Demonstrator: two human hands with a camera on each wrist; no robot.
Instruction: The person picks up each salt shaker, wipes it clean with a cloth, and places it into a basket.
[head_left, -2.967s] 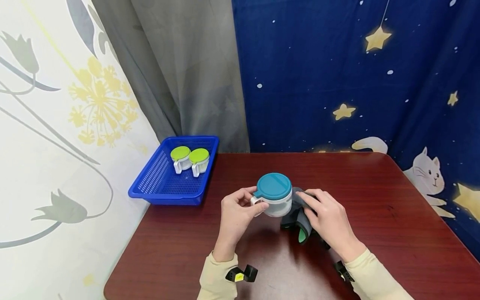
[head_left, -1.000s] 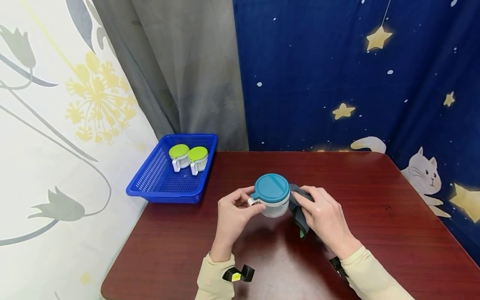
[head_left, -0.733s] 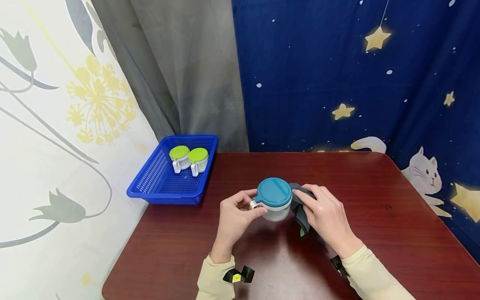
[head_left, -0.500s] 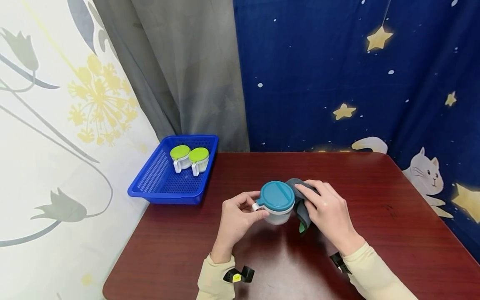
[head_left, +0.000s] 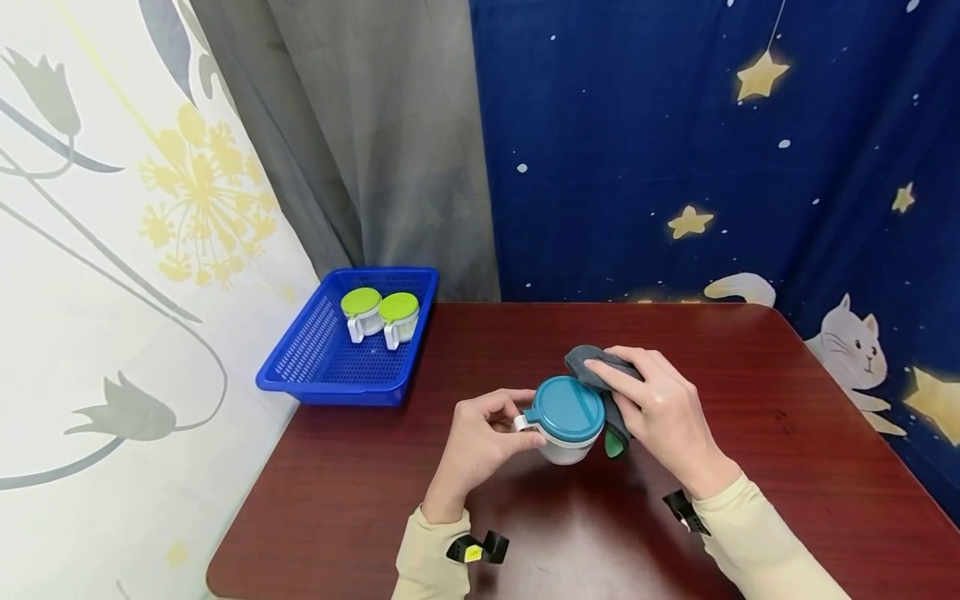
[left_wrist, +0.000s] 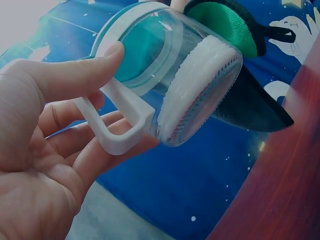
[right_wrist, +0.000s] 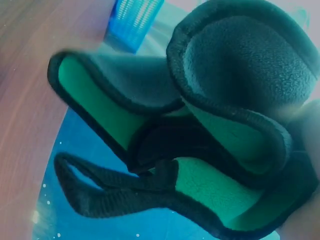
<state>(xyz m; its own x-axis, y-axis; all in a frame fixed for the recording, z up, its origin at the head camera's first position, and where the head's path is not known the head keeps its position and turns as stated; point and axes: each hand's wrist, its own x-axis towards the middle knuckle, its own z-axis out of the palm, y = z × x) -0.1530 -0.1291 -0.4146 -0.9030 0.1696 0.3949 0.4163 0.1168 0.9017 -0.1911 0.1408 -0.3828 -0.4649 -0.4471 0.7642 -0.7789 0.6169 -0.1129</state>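
A clear glass seasoning jar [head_left: 567, 451] with a teal lid [head_left: 570, 408] and a white handle [left_wrist: 120, 131] is held up over the table. My left hand [head_left: 483, 442] grips it by the handle, thumb on top near the lid's collar. In the left wrist view, white contents show at the jar's base. My right hand [head_left: 663, 408] holds a bunched grey cloth [head_left: 592, 363] against the far right side of the lid. The right wrist view shows the cloth's green underside [right_wrist: 215, 185], dark edging and a hanging loop [right_wrist: 110, 192]; most of the right fingers are hidden there.
At the back left of the table [head_left: 360, 508] stands a blue plastic basket [head_left: 345, 396]. Inside it are two similar jars with lime-green lids [head_left: 362, 301], side by side. Curtains rise behind the table's far edge, and a patterned white one hangs along the left.
Jar and left hand have shifted a little right and toward me, the lid turning slightly. The cloth has moved from beside the jar's wall up to the lid's far right edge.
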